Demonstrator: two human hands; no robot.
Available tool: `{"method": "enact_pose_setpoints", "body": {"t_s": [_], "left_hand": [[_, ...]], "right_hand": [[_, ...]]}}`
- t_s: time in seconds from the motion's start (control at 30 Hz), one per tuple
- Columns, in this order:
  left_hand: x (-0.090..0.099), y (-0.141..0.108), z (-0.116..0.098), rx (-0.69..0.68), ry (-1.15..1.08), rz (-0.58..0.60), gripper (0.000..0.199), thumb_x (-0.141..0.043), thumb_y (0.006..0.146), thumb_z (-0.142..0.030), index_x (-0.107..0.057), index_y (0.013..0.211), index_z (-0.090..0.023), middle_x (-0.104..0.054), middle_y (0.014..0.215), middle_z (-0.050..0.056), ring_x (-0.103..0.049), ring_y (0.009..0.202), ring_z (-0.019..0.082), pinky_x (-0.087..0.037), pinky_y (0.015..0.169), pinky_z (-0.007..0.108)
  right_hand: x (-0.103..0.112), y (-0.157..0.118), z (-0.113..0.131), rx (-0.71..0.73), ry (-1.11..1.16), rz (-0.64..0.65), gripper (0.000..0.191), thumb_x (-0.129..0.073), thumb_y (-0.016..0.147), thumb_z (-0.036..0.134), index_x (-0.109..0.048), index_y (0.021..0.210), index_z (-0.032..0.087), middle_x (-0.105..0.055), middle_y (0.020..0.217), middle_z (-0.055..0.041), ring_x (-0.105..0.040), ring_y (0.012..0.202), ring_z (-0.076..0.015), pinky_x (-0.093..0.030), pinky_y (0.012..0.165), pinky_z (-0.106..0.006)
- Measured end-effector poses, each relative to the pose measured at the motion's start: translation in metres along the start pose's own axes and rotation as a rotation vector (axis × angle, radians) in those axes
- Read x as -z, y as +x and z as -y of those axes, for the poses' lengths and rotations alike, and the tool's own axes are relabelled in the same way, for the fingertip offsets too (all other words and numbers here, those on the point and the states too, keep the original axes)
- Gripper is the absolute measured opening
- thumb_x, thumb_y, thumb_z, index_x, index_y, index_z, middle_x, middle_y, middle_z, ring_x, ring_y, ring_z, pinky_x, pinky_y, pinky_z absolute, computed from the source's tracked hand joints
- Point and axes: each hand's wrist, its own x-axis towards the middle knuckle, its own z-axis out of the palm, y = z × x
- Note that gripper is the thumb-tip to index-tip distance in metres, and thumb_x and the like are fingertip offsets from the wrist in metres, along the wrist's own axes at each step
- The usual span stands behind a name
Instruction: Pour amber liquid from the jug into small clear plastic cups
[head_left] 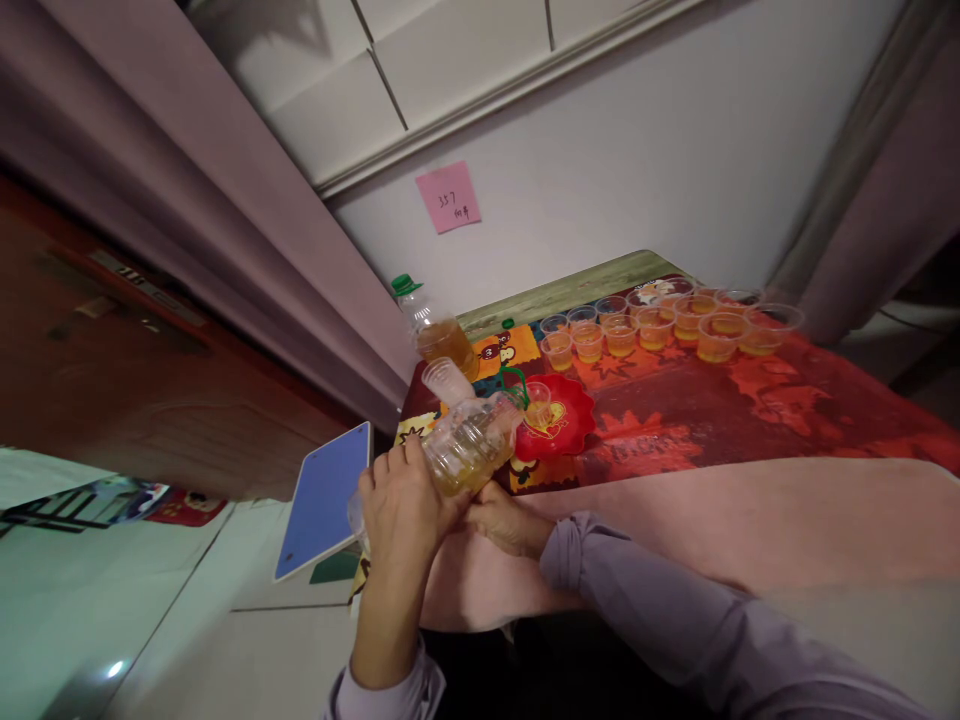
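My left hand (401, 495) is wrapped round the lower part of a clear plastic bottle (469, 450) holding yellow liquid. The bottle lies tilted, its neck with a green ring handle (514, 383) pointing right. My right hand (504, 515) holds the bottle's near side from below, its fingertips partly hidden. A clear plastic cup (537, 400) stands in a red scalloped dish (574, 410), close to the bottle's mouth. Just behind the bottle are stacked empty cups (446, 380). Farther back stands a second bottle (442, 335) of amber liquid with a green cap.
Several clear cups (619, 335) with yellow liquid stand in rows at the back right of the table (750, 510). A loose green cap (508, 323) lies near the wall. A blue board (326, 500) sits off the table's left edge. A pink note (448, 198) is on the wall.
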Motion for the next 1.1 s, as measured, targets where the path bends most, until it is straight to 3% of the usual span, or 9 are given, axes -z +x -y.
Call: {"method": "enact_pose_setpoints", "body": {"t_s": [0.13, 0.3, 0.47, 0.6, 0.77, 0.87, 0.9, 1.0, 1.1], "left_hand": [[-0.002, 0.000, 0.001, 0.008, -0.011, 0.010, 0.070, -0.082, 0.081, -0.055, -0.062, 0.134, -0.013, -0.075, 0.128, 0.022, -0.067, 0.120, 0.042, -0.047, 0.102, 0.051], [-0.008, -0.001, 0.004, 0.014, -0.054, -0.014, 0.076, -0.080, 0.082, -0.055, -0.059, 0.141, -0.012, -0.074, 0.130, 0.023, -0.066, 0.124, 0.042, -0.047, 0.104, 0.050], [-0.027, 0.003, 0.019, 0.040, -0.207, -0.045, 0.082, -0.084, 0.076, -0.059, -0.061, 0.142, -0.015, -0.076, 0.128, 0.021, -0.069, 0.125, 0.044, -0.051, 0.106, 0.053], [-0.063, 0.011, 0.041, 0.098, -0.597, -0.210, 0.094, -0.090, 0.066, -0.058, -0.060, 0.146, -0.019, -0.074, 0.141, 0.021, -0.070, 0.133, 0.043, -0.054, 0.114, 0.055], [-0.131, 0.012, 0.048, 0.252, -1.092, -0.388, 0.091, -0.090, 0.064, -0.064, -0.062, 0.139, -0.019, -0.075, 0.134, 0.017, -0.075, 0.123, 0.037, -0.060, 0.109, 0.052], [-0.167, 0.009, 0.037, 0.390, -1.215, -0.474, 0.081, -0.076, 0.079, -0.067, -0.057, 0.141, -0.019, -0.076, 0.126, 0.015, -0.078, 0.115, 0.032, -0.063, 0.102, 0.048], [-0.176, 0.009, 0.033, 0.423, -1.240, -0.486, 0.081, -0.069, 0.083, -0.069, -0.054, 0.146, -0.020, -0.076, 0.128, 0.016, -0.078, 0.116, 0.032, -0.063, 0.101, 0.048], [-0.193, 0.008, 0.027, 0.440, -1.281, -0.481, 0.088, -0.069, 0.080, -0.073, -0.050, 0.147, -0.020, -0.074, 0.132, 0.019, -0.077, 0.119, 0.034, -0.062, 0.105, 0.051], [-0.199, 0.010, 0.028, 0.405, -1.345, -0.495, 0.093, -0.073, 0.075, -0.078, -0.049, 0.142, -0.018, -0.073, 0.132, 0.021, -0.077, 0.119, 0.035, -0.061, 0.108, 0.053]], "right_hand": [[0.000, 0.002, -0.001, 0.010, 0.020, -0.013, 0.073, -0.107, 0.065, 0.034, -0.071, 0.128, 0.026, -0.080, 0.123, -0.0068, -0.076, 0.122, -0.0312, -0.062, 0.109, -0.051], [0.000, 0.000, 0.003, 0.038, -0.065, -0.005, 0.061, -0.106, 0.068, 0.043, -0.076, 0.118, 0.026, -0.081, 0.114, -0.0060, -0.074, 0.122, -0.0320, -0.061, 0.110, -0.051], [0.003, 0.001, 0.013, 0.127, -0.195, -0.017, 0.058, -0.104, 0.071, 0.045, -0.077, 0.118, 0.024, -0.082, 0.115, -0.0055, -0.076, 0.117, -0.0311, -0.060, 0.112, -0.052], [0.010, 0.008, 0.019, 0.262, -0.250, -0.135, 0.073, -0.105, 0.066, 0.049, -0.069, 0.125, 0.024, -0.083, 0.122, -0.0091, -0.078, 0.116, -0.0311, -0.061, 0.111, -0.052], [0.017, 0.008, 0.022, 0.389, -0.453, -0.321, 0.051, -0.091, 0.083, 0.053, -0.070, 0.119, 0.024, -0.080, 0.120, -0.0110, -0.077, 0.113, -0.0285, -0.063, 0.103, -0.047], [0.016, 0.003, 0.020, 0.436, -0.566, -0.407, 0.038, -0.085, 0.088, 0.050, -0.071, 0.113, 0.025, -0.079, 0.115, -0.0096, -0.076, 0.104, -0.0261, -0.064, 0.094, -0.042], [0.015, 0.002, 0.019, 0.437, -0.610, -0.410, 0.033, -0.084, 0.090, 0.049, -0.071, 0.108, 0.025, -0.079, 0.108, -0.0081, -0.076, 0.097, -0.0246, -0.063, 0.088, -0.040], [0.014, -0.003, 0.017, 0.393, -0.767, -0.359, 0.027, -0.078, 0.095, 0.050, -0.068, 0.090, 0.026, -0.072, 0.081, -0.0014, -0.066, 0.072, -0.0192, -0.055, 0.070, -0.033], [0.012, -0.008, 0.016, 0.344, -0.905, -0.255, 0.027, -0.077, 0.093, 0.048, -0.067, 0.081, 0.025, -0.067, 0.070, 0.0016, -0.058, 0.062, -0.0163, -0.046, 0.063, -0.031]]}}
